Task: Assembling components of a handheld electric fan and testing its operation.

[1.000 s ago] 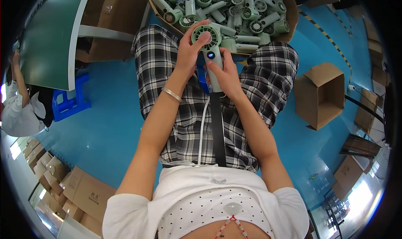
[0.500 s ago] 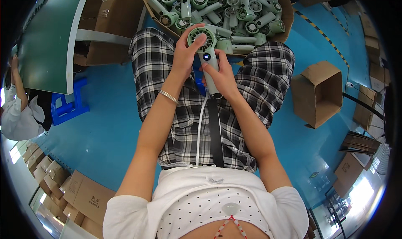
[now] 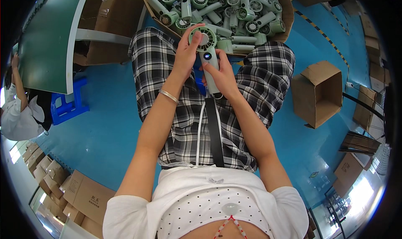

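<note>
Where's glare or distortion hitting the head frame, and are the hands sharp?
Head view: blown-out bright patch at lower right; striped floor tape bows with the fisheye, picture corners go black; left hand, right hand and handheld fan look reasonably sharp.

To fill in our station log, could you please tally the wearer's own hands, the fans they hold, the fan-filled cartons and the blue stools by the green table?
Held fan: 1
Own hands, left hand and right hand, both on it: 2
Carton of fans: 1
Blue stool: 1
Total: 5
</note>
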{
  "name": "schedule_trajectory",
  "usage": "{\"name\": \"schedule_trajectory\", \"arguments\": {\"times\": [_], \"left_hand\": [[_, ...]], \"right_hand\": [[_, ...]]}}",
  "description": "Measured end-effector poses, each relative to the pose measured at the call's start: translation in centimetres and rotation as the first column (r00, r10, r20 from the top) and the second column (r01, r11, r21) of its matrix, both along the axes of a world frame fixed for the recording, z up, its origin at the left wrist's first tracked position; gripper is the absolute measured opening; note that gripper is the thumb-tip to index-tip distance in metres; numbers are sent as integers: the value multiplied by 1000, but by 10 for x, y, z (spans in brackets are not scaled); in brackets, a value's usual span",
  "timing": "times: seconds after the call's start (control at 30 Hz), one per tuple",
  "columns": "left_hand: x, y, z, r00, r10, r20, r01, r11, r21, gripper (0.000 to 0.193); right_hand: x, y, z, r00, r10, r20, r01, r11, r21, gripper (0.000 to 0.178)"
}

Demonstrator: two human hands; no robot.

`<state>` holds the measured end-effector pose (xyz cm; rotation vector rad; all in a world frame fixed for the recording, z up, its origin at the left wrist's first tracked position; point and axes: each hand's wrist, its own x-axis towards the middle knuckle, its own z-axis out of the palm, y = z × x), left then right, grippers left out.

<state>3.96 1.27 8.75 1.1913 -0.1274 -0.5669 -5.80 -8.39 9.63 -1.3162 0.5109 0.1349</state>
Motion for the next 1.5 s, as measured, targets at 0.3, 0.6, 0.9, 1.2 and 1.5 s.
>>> {"name": "schedule_trajectory", "arguments": {"times": [0.3, 0.6, 0.9, 1.2, 1.5], "left_hand": [[2, 8, 5, 1000, 0, -8, 0, 996, -89, 68], [9, 8, 0, 988, 52, -143, -70, 990, -122, 61], [9, 3, -9, 961, -6, -278, 18, 999, 40, 43], [6, -4, -8, 964, -20, -267, 32, 999, 41, 37], [9, -4, -25, 945, 232, -229, -226, 973, 54, 45]], "right_hand": [[-4, -1, 22, 994, -111, 22, 98, 943, 318, 43], [-190, -164, 135, 680, -262, 685, -626, 280, 728, 34], [-94, -78, 281, 512, -54, 857, -697, 557, 452, 64], [-66, -44, 189, 873, -415, 256, 42, 587, 809, 45], [8, -2, -30, 999, -38, -9, 37, 995, -92, 51]]}}
